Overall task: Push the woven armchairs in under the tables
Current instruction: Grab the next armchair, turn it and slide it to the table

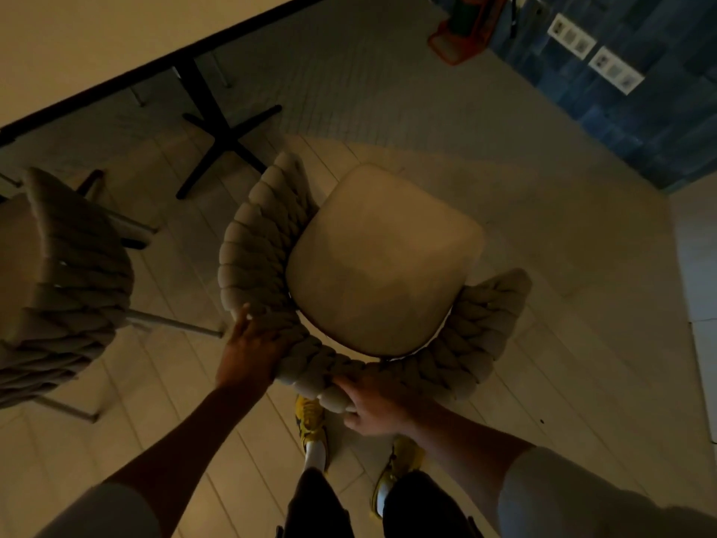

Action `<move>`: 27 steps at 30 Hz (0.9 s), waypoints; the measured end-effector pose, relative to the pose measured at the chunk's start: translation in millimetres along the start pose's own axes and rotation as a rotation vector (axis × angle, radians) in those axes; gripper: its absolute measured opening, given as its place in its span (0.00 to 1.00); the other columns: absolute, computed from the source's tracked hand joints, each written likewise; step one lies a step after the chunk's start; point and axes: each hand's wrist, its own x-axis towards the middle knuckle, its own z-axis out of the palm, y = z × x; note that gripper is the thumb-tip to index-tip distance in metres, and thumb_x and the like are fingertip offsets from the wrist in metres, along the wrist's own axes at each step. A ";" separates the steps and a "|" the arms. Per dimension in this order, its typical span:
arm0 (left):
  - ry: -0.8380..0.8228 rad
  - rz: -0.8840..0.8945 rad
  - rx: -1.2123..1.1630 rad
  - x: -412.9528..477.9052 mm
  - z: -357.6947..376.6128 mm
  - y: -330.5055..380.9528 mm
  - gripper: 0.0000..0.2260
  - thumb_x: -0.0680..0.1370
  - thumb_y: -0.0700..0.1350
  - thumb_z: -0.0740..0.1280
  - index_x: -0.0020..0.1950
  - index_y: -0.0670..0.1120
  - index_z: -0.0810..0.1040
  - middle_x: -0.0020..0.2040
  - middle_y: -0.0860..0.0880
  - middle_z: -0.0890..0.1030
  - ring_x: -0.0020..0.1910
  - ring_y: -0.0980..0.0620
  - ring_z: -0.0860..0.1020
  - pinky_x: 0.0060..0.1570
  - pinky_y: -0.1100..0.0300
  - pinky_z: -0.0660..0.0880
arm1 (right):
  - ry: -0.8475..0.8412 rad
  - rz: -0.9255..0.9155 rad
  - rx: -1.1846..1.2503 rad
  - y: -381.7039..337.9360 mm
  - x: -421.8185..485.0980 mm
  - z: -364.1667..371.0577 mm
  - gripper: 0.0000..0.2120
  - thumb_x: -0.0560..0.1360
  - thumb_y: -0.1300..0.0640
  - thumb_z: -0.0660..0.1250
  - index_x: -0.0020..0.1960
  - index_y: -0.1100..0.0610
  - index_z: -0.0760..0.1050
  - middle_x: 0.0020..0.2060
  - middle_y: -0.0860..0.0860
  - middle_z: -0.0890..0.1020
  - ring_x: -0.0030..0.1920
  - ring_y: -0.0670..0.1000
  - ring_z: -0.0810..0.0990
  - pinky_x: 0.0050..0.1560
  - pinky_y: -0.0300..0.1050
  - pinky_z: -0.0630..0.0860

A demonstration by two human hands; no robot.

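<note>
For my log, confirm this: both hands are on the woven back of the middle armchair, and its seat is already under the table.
One thing is wrong. In the head view the left hand and right hand are on the woven back of the armchair, but its seat stands on open floor, short of the table, not under it.

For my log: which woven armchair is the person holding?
The middle armchair: the left hand and right hand grip its woven back. The armchair at the left edge is untouched.
</note>
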 end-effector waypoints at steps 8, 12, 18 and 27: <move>-0.239 0.197 -0.243 10.3 -21.8 -40.8 0.32 0.70 0.69 0.71 0.73 0.65 0.73 0.73 0.60 0.74 0.75 0.50 0.68 0.77 0.47 0.61 | -0.072 0.158 0.365 13.1 -11.9 -25.5 0.29 0.76 0.36 0.72 0.73 0.44 0.71 0.63 0.45 0.82 0.60 0.45 0.81 0.58 0.45 0.80; -0.271 0.026 -0.816 25.3 -64.9 -61.5 0.13 0.77 0.64 0.71 0.61 0.71 0.75 0.58 0.69 0.75 0.60 0.62 0.76 0.59 0.60 0.75 | 0.176 0.361 0.591 23.3 -36.1 -35.9 0.18 0.82 0.39 0.67 0.67 0.45 0.78 0.58 0.41 0.84 0.56 0.36 0.81 0.57 0.41 0.82; 0.262 -0.382 -1.219 81.7 -69.0 -117.5 0.07 0.81 0.46 0.72 0.58 0.53 0.84 0.51 0.52 0.85 0.51 0.51 0.84 0.46 0.59 0.77 | 0.853 0.631 0.965 34.9 -36.3 -50.6 0.05 0.82 0.53 0.70 0.57 0.47 0.81 0.46 0.46 0.88 0.47 0.47 0.87 0.53 0.54 0.84; 0.344 -0.820 -1.233 157.6 -36.4 -141.6 0.26 0.72 0.69 0.68 0.65 0.56 0.73 0.59 0.51 0.74 0.58 0.44 0.78 0.55 0.44 0.79 | 1.328 1.167 0.278 62.2 -22.5 -52.2 0.16 0.74 0.49 0.69 0.59 0.52 0.81 0.56 0.54 0.81 0.61 0.59 0.74 0.58 0.57 0.70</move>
